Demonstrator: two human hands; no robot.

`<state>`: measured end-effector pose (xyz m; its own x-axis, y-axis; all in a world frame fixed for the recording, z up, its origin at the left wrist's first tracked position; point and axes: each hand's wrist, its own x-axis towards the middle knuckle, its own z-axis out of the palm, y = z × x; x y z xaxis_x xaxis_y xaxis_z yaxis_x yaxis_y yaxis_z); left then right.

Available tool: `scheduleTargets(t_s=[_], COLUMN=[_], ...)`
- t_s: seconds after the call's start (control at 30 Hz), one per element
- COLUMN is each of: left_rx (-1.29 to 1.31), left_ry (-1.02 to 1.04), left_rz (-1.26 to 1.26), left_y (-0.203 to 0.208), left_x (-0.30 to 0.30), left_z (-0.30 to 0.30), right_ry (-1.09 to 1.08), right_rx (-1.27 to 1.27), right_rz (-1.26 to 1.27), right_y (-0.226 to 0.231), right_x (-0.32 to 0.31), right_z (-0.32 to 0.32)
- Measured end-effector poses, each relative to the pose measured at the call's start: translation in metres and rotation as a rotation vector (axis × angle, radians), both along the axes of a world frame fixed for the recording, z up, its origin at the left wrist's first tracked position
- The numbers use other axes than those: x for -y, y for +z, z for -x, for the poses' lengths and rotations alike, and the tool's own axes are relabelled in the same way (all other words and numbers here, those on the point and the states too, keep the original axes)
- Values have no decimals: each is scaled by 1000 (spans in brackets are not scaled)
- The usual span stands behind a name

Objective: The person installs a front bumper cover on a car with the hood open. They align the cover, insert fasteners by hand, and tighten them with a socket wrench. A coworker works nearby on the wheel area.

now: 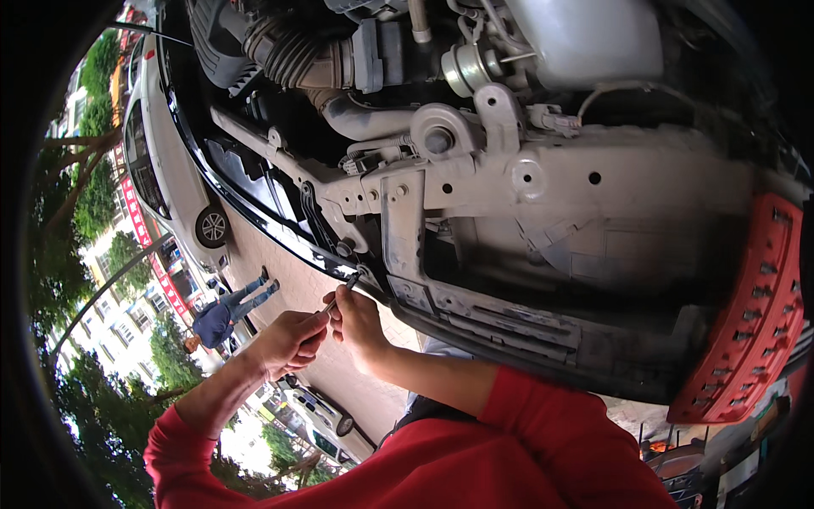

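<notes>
My left hand (288, 339) and my right hand (356, 322) meet close together below the stripped front of a car. Both are closed around a slim metal wrench (342, 290). Its tip touches a fastener (354, 275) on the black lower edge strip (254, 212) beside the grey metal front support (475, 187). My right hand's fingers pinch the tool's shaft near the tip. My left hand grips the handle end, which is mostly hidden in the fist. Both sleeves are red.
The open engine bay holds a ribbed black intake hose (288, 51) and a white reservoir (585, 38). A red plastic part (746, 322) sits at the right. A silver car (161, 161), a person in a blue jacket (222, 316) and a white car (326, 416) are behind.
</notes>
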<state>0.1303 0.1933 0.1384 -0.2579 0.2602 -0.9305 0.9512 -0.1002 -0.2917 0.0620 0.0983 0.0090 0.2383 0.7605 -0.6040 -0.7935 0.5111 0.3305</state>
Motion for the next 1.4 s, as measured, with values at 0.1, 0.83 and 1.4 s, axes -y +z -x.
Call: scheduleTargets(t_s=[0.1,0.83,1.4], left_rx=[112,3,103], left_ry=[-640,-54,536], left_rz=[-62,-131,-64], left_y=[-2,3,8], left_x=[12,19,26], left_z=[4,12,15], right_ry=[19,18,-16], right_rx=[-67,-135,-198], right_rz=[-12,-52,51], right_y=[3,6,9], right_x=[1,10,9], right_z=[-2,-6,-13])
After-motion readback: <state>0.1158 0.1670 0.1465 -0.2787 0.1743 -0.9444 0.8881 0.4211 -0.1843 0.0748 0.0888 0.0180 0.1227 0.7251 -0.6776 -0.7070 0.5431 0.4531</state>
